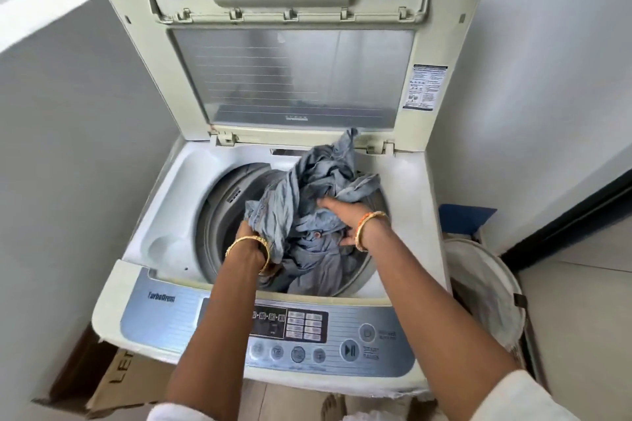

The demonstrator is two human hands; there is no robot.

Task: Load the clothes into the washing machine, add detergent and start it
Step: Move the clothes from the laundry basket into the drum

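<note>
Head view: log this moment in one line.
stage: loading | lid: open | grey-blue clothes: partly in drum | left hand: grips clothes | right hand: presses clothes

Crumpled matt cloth clothes (307, 202); glossy plastic washing machine (164, 202).

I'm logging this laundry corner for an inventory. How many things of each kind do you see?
Cream top-loading washing machine: 1
Bundle of grey-blue clothes: 1
White mesh laundry basket: 1
Brown cardboard box: 1
Total: 4
</note>
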